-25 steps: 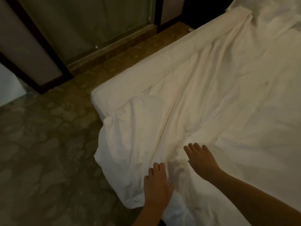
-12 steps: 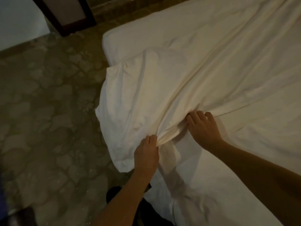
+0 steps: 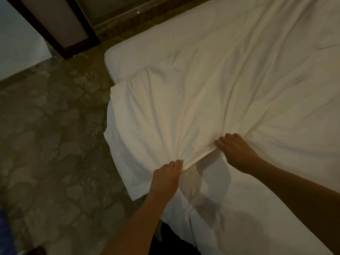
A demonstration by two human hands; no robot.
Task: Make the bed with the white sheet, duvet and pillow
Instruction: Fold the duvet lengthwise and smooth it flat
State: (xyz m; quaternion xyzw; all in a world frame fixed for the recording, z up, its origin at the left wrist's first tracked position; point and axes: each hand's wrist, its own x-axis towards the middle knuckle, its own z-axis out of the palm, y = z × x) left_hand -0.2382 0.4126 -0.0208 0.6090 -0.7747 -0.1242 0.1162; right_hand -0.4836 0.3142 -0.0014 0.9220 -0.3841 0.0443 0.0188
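A white duvet (image 3: pixel 230 100) lies rumpled over the bed, its near corner hanging off the mattress edge toward the floor. A white sheet (image 3: pixel 139 57) covers the mattress and shows bare along the bed's far left edge. My left hand (image 3: pixel 166 178) grips a gathered fold of the duvet near that hanging corner. My right hand (image 3: pixel 237 153) grips the same fold a little farther onto the bed. Creases fan out from the bunched cloth between the two hands. No pillow is in view.
A patterned stone floor (image 3: pixel 51 144) runs along the bed's left side. Dark-framed panels (image 3: pixel 60 30) and a pale wall (image 3: pixel 20 45) stand beyond it at the upper left. Something blue (image 3: pixel 5 232) sits at the lower left edge.
Both hands lay flat on the duvet a second ago; they have since curled and bunched a fold of it between them. The view has shifted, so the bed's corner sits nearer the middle.
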